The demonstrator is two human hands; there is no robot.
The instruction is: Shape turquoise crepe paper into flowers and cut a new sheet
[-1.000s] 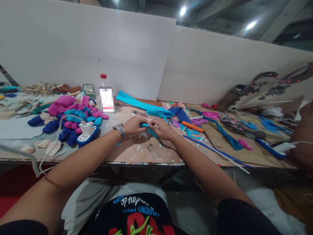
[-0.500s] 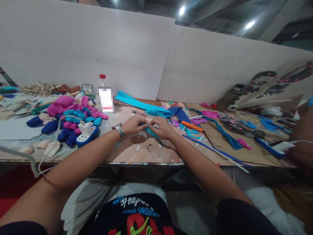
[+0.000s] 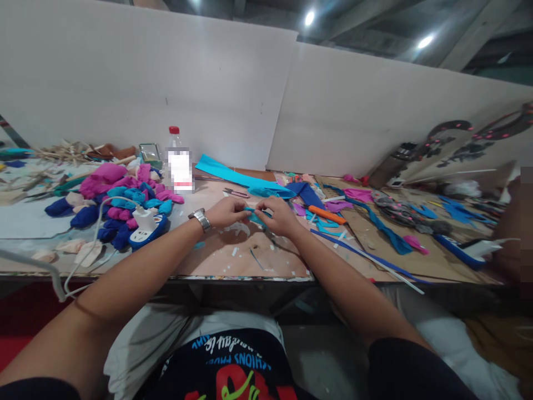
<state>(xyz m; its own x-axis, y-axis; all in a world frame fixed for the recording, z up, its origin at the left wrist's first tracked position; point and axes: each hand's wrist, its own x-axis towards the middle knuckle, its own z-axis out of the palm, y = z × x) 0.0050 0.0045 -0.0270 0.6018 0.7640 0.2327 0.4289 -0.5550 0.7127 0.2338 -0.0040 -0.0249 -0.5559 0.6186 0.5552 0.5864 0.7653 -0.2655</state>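
A small piece of blue crepe paper (image 3: 255, 217) is pinched between my two hands above the front middle of the table. My left hand (image 3: 226, 213), with a metal watch on its wrist, closes thumb and fingers on its left end. On its right side my right hand (image 3: 278, 216) grips it, the fingertips close to those of the left. Just behind the hands lie thread snips (image 3: 236, 193) and a long bright blue crepe paper strip (image 3: 233, 175). Under my left hand is a crumpled clear scrap (image 3: 237, 229).
At left, a heap of pink and blue crepe paper bundles (image 3: 112, 180) surrounds a power strip (image 3: 149, 229). A red-capped bottle (image 3: 175, 141) stands behind. To the right lie an orange-handled cutter (image 3: 327, 215), paper scraps and another power strip (image 3: 462, 253). A white partition (image 3: 200, 94) closes the back.
The blue crepe paper between my fingers looks more bunched, and less of it hangs below the right hand. Both hands shift only slightly.
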